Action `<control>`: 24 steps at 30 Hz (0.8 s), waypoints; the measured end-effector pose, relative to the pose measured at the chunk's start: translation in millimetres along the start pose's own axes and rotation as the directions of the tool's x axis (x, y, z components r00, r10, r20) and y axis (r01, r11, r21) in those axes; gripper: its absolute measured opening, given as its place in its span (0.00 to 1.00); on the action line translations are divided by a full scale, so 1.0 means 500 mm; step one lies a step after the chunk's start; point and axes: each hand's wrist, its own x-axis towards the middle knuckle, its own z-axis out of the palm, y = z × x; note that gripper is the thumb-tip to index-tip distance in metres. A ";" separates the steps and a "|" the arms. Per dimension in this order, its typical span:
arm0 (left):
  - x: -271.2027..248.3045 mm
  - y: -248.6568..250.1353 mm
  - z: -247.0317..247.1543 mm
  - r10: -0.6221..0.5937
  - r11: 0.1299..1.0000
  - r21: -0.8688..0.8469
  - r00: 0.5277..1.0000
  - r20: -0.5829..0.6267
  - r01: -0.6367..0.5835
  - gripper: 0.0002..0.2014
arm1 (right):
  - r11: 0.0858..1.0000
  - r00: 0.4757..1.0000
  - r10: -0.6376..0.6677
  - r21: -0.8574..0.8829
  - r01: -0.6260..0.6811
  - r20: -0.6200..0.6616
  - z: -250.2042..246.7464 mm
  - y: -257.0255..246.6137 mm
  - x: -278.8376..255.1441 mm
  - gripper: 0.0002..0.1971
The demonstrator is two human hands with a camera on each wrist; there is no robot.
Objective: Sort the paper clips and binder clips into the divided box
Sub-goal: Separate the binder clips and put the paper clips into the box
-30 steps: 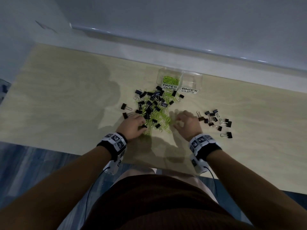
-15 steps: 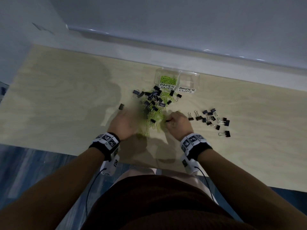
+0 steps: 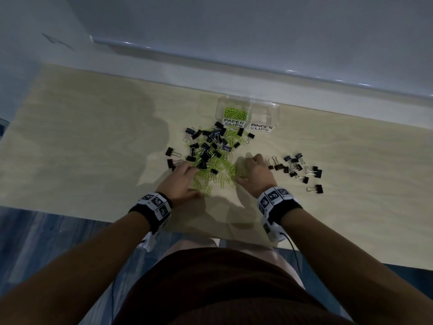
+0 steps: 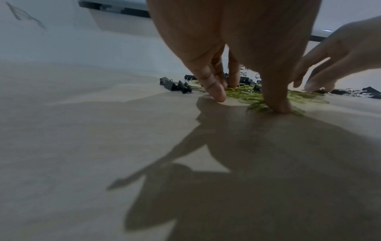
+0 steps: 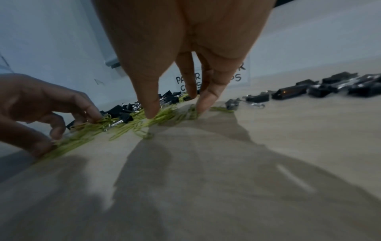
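Note:
A mixed pile of green paper clips and black binder clips lies on the table in front of the clear divided box. The compartment labelled PAPER CLIPS holds green clips. The one labelled BINDER CLIPS looks bare inside. My left hand rests fingertips-down on the pile's near left edge, thumb pressing green clips. My right hand touches green clips at the near right edge with straight fingers. Neither hand visibly grips anything.
A separate group of black binder clips lies right of my right hand. Two stray binder clips sit left of the pile. The table's near edge is close behind my wrists; a wall ledge runs behind the box.
My right hand went left into the pile and has come back to its near right edge. My left hand stays at the near left edge, now pressing on green clips.

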 end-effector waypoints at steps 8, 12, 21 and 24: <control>0.054 0.049 -0.007 0.002 1.000 0.000 0.998 0.057 -0.002 0.15 | 0.996 0.995 -0.077 0.048 0.073 0.071 0.015 -0.053 0.040 0.16; 0.076 0.064 -0.018 0.039 0.995 0.087 0.993 0.112 -0.049 0.12 | 0.993 0.990 -0.105 0.063 0.100 0.093 0.008 -0.052 0.053 0.07; 0.097 0.070 -0.060 0.078 0.996 -0.052 0.977 0.199 -0.069 0.04 | 0.956 0.998 0.052 0.289 -0.061 0.037 -0.033 0.011 0.049 0.08; 0.119 0.078 -0.093 0.006 0.956 -0.291 0.990 0.142 0.036 0.02 | 0.901 0.994 0.108 0.420 -0.103 0.012 -0.071 0.021 0.055 0.11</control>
